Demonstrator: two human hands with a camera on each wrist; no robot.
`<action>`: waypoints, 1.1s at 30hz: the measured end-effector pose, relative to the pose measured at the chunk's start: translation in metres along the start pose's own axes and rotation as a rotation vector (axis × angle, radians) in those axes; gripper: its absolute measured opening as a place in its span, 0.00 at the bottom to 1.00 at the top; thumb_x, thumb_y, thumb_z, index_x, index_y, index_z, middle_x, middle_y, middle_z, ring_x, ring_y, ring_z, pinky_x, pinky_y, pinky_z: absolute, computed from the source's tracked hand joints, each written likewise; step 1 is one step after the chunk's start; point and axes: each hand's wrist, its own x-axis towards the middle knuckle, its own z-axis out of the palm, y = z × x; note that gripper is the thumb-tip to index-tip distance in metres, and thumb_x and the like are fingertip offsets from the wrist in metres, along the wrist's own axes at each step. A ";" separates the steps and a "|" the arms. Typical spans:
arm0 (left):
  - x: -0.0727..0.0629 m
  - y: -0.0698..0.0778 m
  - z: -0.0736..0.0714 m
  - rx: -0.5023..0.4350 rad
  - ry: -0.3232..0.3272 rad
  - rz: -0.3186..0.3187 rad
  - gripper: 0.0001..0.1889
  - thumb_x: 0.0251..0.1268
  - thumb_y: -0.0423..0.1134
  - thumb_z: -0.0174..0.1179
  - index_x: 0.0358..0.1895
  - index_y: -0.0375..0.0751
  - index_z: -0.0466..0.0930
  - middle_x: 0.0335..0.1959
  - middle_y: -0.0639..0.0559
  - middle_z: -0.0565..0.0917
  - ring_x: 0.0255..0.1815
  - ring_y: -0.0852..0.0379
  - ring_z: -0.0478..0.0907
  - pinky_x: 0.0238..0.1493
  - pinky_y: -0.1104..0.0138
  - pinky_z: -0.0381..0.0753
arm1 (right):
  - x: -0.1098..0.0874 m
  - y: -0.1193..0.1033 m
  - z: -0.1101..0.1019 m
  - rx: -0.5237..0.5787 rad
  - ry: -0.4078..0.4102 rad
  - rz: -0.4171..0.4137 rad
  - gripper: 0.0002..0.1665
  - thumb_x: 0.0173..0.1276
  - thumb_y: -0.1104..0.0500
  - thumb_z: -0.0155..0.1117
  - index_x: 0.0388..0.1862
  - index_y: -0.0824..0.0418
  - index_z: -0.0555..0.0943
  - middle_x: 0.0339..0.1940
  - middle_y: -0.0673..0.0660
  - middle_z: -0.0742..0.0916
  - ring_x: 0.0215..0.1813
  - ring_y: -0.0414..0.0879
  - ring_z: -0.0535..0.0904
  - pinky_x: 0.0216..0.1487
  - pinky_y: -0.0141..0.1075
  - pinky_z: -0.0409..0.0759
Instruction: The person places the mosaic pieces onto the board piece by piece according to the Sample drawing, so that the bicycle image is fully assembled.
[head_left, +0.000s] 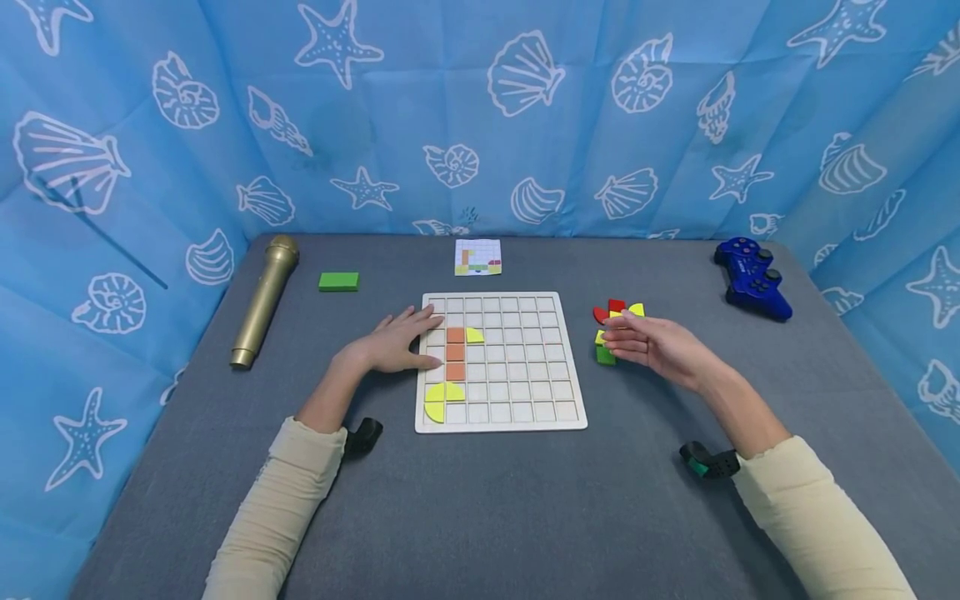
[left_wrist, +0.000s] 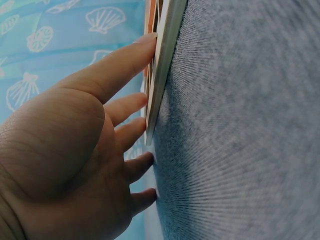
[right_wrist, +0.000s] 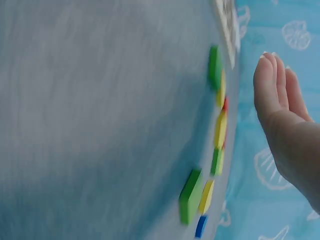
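My left hand (head_left: pixel 396 340) rests at the left edge of the white grid board (head_left: pixel 517 368), fingers spread, thumb and some fingertips at its rim in the left wrist view. On the board lie a column of orange squares (head_left: pixel 455 352), a yellow quarter-round piece (head_left: pixel 474 335) beside the top one, and several yellow pieces (head_left: pixel 435 411) at the lower left. My right hand (head_left: pixel 660 348) hovers over loose pieces right of the board, its fingers fairly straight, holding nothing. Among those are a red piece (head_left: pixel 617 305) and a green piece (head_left: pixel 606 356); the hand covers others.
A small pattern card (head_left: pixel 477 258) lies behind the board. To the left are a green block (head_left: pixel 339 282) and a gold microphone (head_left: pixel 266 300). A blue game controller (head_left: pixel 752 279) lies back right. The right wrist view also shows a blue piece (right_wrist: pixel 201 226).
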 end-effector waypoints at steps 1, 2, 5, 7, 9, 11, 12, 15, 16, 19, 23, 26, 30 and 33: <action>0.000 0.000 0.000 -0.001 0.000 -0.001 0.42 0.66 0.56 0.57 0.77 0.45 0.48 0.77 0.44 0.43 0.75 0.42 0.34 0.70 0.44 0.34 | 0.000 0.000 -0.004 0.005 0.010 0.003 0.39 0.76 0.47 0.48 0.70 0.77 0.54 0.48 0.57 0.83 0.52 0.45 0.80 0.60 0.39 0.72; 0.000 0.000 0.000 -0.002 0.000 -0.001 0.42 0.66 0.56 0.57 0.77 0.45 0.48 0.77 0.44 0.43 0.75 0.42 0.33 0.70 0.44 0.34 | 0.000 0.000 -0.007 0.007 0.019 0.007 0.40 0.76 0.47 0.48 0.71 0.76 0.54 0.49 0.56 0.83 0.52 0.44 0.80 0.60 0.39 0.71; -0.001 0.000 0.000 -0.004 -0.003 0.001 0.42 0.66 0.56 0.57 0.77 0.45 0.48 0.77 0.44 0.43 0.75 0.42 0.33 0.70 0.44 0.34 | 0.001 0.001 -0.015 -0.019 0.039 0.021 0.41 0.76 0.46 0.46 0.72 0.76 0.51 0.52 0.56 0.81 0.53 0.42 0.79 0.61 0.39 0.70; -0.001 0.000 0.000 -0.005 -0.005 0.006 0.42 0.66 0.56 0.57 0.77 0.44 0.48 0.77 0.43 0.43 0.75 0.42 0.34 0.69 0.44 0.34 | 0.001 0.002 -0.018 -0.079 0.056 0.027 0.41 0.77 0.45 0.44 0.73 0.75 0.51 0.56 0.58 0.79 0.54 0.40 0.78 0.62 0.39 0.69; -0.001 0.000 0.000 -0.005 -0.005 0.010 0.42 0.66 0.55 0.57 0.77 0.44 0.48 0.77 0.43 0.43 0.75 0.41 0.34 0.69 0.44 0.34 | 0.002 0.002 -0.020 -0.144 0.077 0.033 0.41 0.77 0.44 0.43 0.73 0.74 0.52 0.61 0.63 0.75 0.55 0.39 0.77 0.62 0.38 0.68; -0.002 0.001 0.000 -0.006 -0.003 0.010 0.42 0.66 0.55 0.57 0.77 0.44 0.48 0.77 0.43 0.43 0.75 0.41 0.34 0.69 0.44 0.34 | 0.003 0.003 -0.020 -0.216 0.101 0.035 0.41 0.77 0.43 0.42 0.72 0.74 0.53 0.66 0.67 0.70 0.56 0.39 0.76 0.62 0.38 0.68; -0.001 0.001 0.000 -0.007 -0.002 0.010 0.42 0.66 0.55 0.57 0.77 0.44 0.49 0.77 0.43 0.43 0.75 0.41 0.34 0.69 0.44 0.34 | 0.003 0.003 -0.020 -0.242 0.120 0.041 0.41 0.77 0.42 0.42 0.72 0.73 0.55 0.67 0.69 0.68 0.56 0.39 0.75 0.62 0.37 0.68; -0.001 0.001 0.000 -0.007 -0.002 0.006 0.42 0.66 0.55 0.57 0.77 0.44 0.49 0.77 0.43 0.43 0.75 0.41 0.34 0.69 0.44 0.34 | 0.005 0.003 -0.019 -0.315 0.150 0.052 0.41 0.76 0.41 0.43 0.71 0.73 0.57 0.68 0.71 0.66 0.61 0.45 0.73 0.62 0.36 0.68; -0.001 0.001 0.000 -0.007 -0.002 0.004 0.42 0.66 0.55 0.57 0.76 0.44 0.49 0.77 0.43 0.44 0.75 0.42 0.34 0.69 0.44 0.34 | 0.006 0.003 -0.019 -0.334 0.154 0.055 0.41 0.76 0.41 0.43 0.71 0.73 0.58 0.68 0.71 0.66 0.62 0.47 0.71 0.62 0.36 0.69; 0.000 0.001 0.001 -0.007 -0.004 -0.003 0.42 0.66 0.55 0.57 0.76 0.44 0.49 0.77 0.44 0.44 0.75 0.42 0.34 0.70 0.44 0.34 | 0.010 0.003 -0.016 -0.385 0.159 0.059 0.40 0.76 0.42 0.43 0.70 0.73 0.59 0.68 0.71 0.67 0.66 0.55 0.67 0.61 0.37 0.69; -0.001 0.002 0.001 -0.007 -0.006 -0.005 0.42 0.66 0.56 0.57 0.77 0.45 0.49 0.77 0.44 0.43 0.75 0.42 0.34 0.70 0.44 0.34 | 0.016 0.001 -0.010 -0.471 0.183 0.052 0.38 0.76 0.43 0.47 0.69 0.72 0.62 0.66 0.70 0.70 0.66 0.58 0.67 0.61 0.39 0.70; -0.002 0.002 0.001 -0.006 -0.008 -0.004 0.42 0.66 0.56 0.57 0.77 0.45 0.49 0.77 0.44 0.43 0.76 0.42 0.33 0.70 0.44 0.34 | 0.021 0.002 -0.007 -0.565 0.204 0.040 0.36 0.74 0.44 0.51 0.67 0.71 0.66 0.63 0.69 0.73 0.63 0.58 0.71 0.61 0.43 0.71; -0.001 0.003 0.001 -0.002 -0.007 -0.005 0.42 0.65 0.56 0.58 0.77 0.45 0.49 0.77 0.44 0.43 0.76 0.42 0.34 0.70 0.44 0.34 | 0.024 0.005 -0.006 -0.710 0.214 -0.029 0.28 0.72 0.52 0.58 0.63 0.68 0.71 0.57 0.66 0.78 0.55 0.56 0.74 0.54 0.43 0.75; 0.000 0.002 0.001 -0.002 -0.004 -0.007 0.42 0.65 0.57 0.58 0.77 0.46 0.49 0.77 0.45 0.43 0.76 0.43 0.34 0.70 0.45 0.34 | 0.026 0.007 -0.004 -0.793 0.217 -0.099 0.23 0.69 0.60 0.62 0.59 0.70 0.74 0.52 0.67 0.80 0.51 0.55 0.75 0.49 0.39 0.76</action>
